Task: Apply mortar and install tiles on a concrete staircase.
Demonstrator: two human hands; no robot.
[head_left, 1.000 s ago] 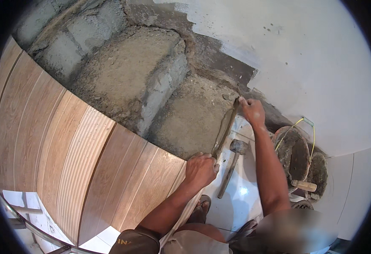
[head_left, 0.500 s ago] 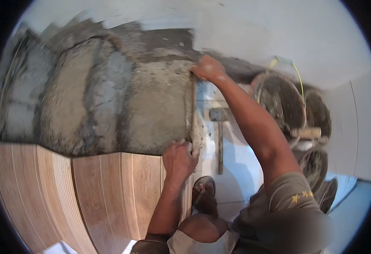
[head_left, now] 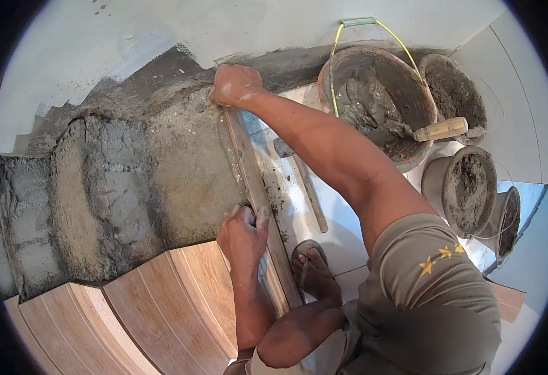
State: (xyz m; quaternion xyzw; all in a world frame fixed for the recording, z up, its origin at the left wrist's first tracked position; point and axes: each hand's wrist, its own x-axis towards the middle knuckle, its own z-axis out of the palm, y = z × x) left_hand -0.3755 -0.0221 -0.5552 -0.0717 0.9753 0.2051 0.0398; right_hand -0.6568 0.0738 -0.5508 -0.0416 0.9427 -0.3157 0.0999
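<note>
A long wooden board (head_left: 246, 164) stands along the edge of a rough cement stair tread (head_left: 186, 175). At the board's far end, next to the wall, my right hand (head_left: 237, 85) is closed round it with the fingers curled. Nearer to me, my left hand (head_left: 242, 236) grips the same board, thumb on its top edge and fingers bent down on the tread side. The left fingertips are partly hidden. Wet grey mortar lines the board's inner side. Below my right forearm a hammer (head_left: 310, 192) lies on the pale tiled floor.
A bucket of mortar (head_left: 374, 94) with a yellow handle stands at the right, a wooden-handled trowel (head_left: 439, 129) across its rim. Several more mortar-stained buckets (head_left: 470, 187) are beside it. Wood-look tiles (head_left: 155, 300) cover the near part of the steps. My sandalled foot (head_left: 311, 269) is near the board.
The view has shifted, bringing the buckets further into the picture and turning the steps at a slant. Both hands stay on the board, at about the same places along it.
</note>
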